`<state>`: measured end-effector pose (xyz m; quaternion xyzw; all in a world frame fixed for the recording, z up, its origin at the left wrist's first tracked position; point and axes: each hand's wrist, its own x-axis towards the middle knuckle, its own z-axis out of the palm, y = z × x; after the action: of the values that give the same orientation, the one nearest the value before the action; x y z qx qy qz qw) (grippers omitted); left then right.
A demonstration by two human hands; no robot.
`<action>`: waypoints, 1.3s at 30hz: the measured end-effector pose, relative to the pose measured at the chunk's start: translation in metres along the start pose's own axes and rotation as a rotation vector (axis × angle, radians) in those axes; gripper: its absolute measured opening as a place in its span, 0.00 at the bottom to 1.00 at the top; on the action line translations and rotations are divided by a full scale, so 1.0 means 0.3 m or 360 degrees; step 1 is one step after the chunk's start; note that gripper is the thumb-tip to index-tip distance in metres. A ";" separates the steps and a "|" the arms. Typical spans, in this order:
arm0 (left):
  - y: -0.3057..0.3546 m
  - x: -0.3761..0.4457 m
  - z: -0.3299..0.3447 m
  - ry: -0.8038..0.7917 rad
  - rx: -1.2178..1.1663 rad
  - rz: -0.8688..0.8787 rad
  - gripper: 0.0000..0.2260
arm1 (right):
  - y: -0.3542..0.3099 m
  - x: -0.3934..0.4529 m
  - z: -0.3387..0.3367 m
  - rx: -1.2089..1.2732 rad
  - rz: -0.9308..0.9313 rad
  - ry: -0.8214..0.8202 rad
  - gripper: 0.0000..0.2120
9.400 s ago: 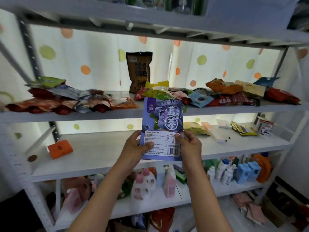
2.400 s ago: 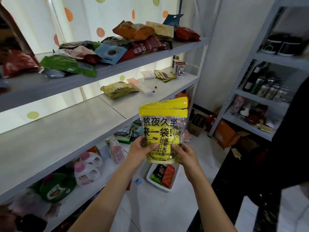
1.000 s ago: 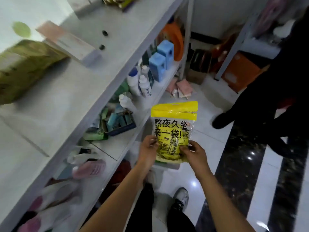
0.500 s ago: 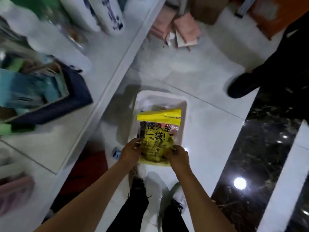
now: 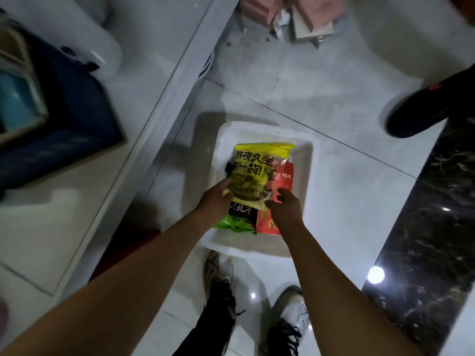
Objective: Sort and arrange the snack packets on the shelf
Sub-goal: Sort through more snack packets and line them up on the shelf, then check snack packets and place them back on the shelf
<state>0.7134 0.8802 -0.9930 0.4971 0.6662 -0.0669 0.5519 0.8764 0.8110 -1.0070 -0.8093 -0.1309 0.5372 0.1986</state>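
A yellow snack packet (image 5: pixel 253 170) with black lettering lies in a white plastic basket (image 5: pixel 303 176) on the floor. It rests on top of a green and black packet (image 5: pixel 237 220) and a red packet (image 5: pixel 281 179). My left hand (image 5: pixel 214 201) grips the yellow packet's lower left edge. At the packet's lower right corner, my right hand (image 5: pixel 284 205) has its fingers spread and only the fingertips touch it.
The white bottom shelf (image 5: pixel 84 181) runs along the left, with a dark blue box (image 5: pixel 64 119) on it. Pink boxes (image 5: pixel 295 11) lie on the floor beyond. Another person's black shoe (image 5: pixel 421 111) stands at the right. My own feet (image 5: pixel 257 299) are just below the basket.
I have bent down and lowered the yellow packet from above the basket onto the packets inside it. My right hand's fingers have loosened from the packet.
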 end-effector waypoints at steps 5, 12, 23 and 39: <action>0.163 -0.246 0.005 -0.0020 0.0376 0.0355 0.21 | -0.126 -0.217 -0.091 -0.0295 -0.0251 0.0048 0.25; 0.492 -0.784 -0.088 0.0246 0.0817 0.0667 0.21 | -0.363 -0.733 -0.380 -0.0949 -0.0867 0.0222 0.19; 0.775 -1.910 -0.296 0.0769 0.0693 0.0888 0.23 | -0.519 -1.775 -0.836 -0.1124 -0.1538 0.0388 0.27; 0.254 -3.161 -0.677 0.2040 0.0423 0.1064 0.20 | -0.572 -2.965 -0.512 -0.0854 -0.3025 0.0407 0.27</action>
<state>0.5354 0.4897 -0.1200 0.6779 0.6573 0.3286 -0.0199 0.6725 0.5574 -0.1479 -0.4380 -0.8194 0.0162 0.3693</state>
